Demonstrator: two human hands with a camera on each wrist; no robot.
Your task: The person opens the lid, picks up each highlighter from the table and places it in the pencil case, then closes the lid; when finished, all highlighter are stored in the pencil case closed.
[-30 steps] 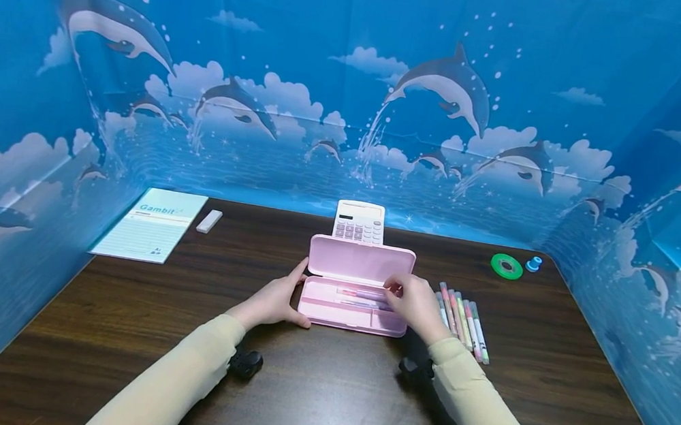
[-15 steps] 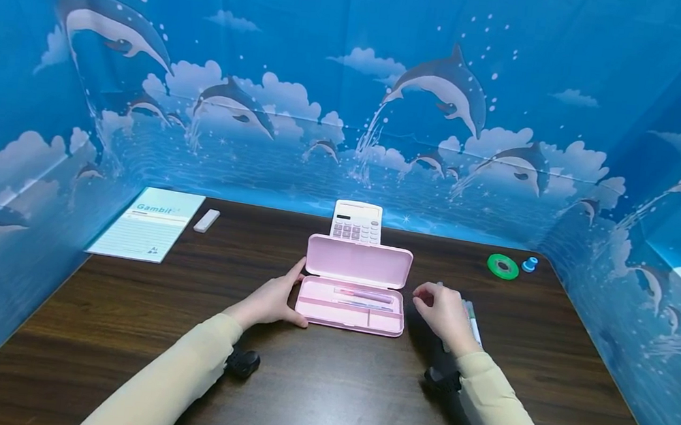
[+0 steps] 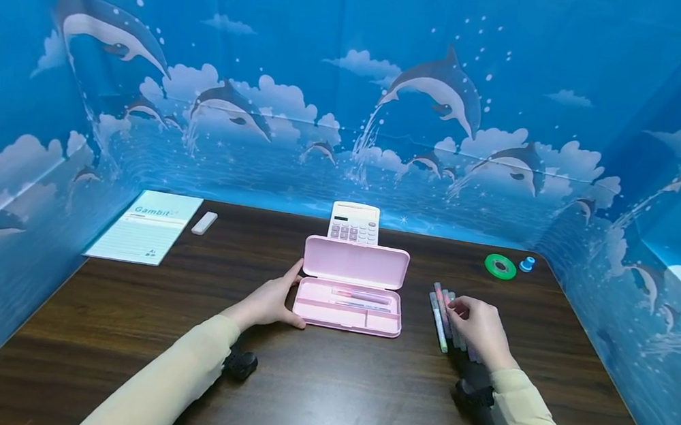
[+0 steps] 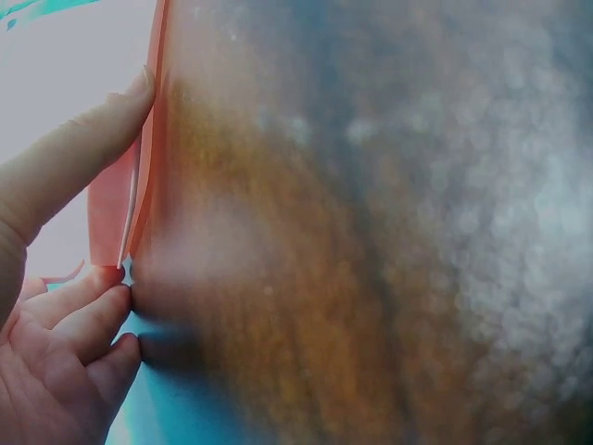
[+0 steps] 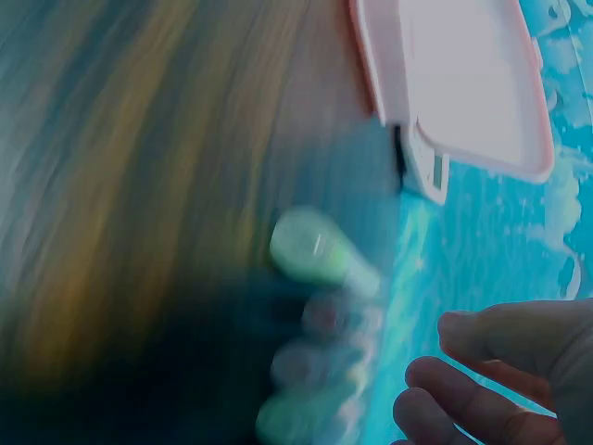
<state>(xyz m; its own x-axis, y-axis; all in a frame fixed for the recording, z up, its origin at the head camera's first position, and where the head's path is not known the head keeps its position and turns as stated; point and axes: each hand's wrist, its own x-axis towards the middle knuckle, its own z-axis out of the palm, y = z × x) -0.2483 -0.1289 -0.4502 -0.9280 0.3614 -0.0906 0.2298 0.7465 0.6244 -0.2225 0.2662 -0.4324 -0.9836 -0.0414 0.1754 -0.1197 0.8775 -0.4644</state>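
An open pink pencil case point(image 3: 330, 315) lies mid-table, its lid tipped back and a few slim pens point(image 3: 363, 297) in the rear compartment. My left hand point(image 3: 267, 302) grips its left end, thumb along the front edge and fingers at the back corner; the left wrist view shows the thumb point(image 4: 83, 153) against the pink wall. Over a row of coloured markers point(image 3: 437, 321) on the right is my right hand point(image 3: 482, 327), hiding part of the row. In the right wrist view, the fingers point(image 5: 473, 394) are bent with a gap before the blurred green-ended marker point(image 5: 310, 246).
Behind the lid stands a white calculator point(image 3: 354, 222). A notepad point(image 3: 145, 228) and a white eraser-like block point(image 3: 205, 223) lie at the back left. At the back right are a green tape roll point(image 3: 500, 266) and a small blue piece point(image 3: 527, 263). Dolphin-print cloth surrounds the table.
My right hand has left the pens in the case and moved right, to over the markers. My left hand stays at the case's left end.
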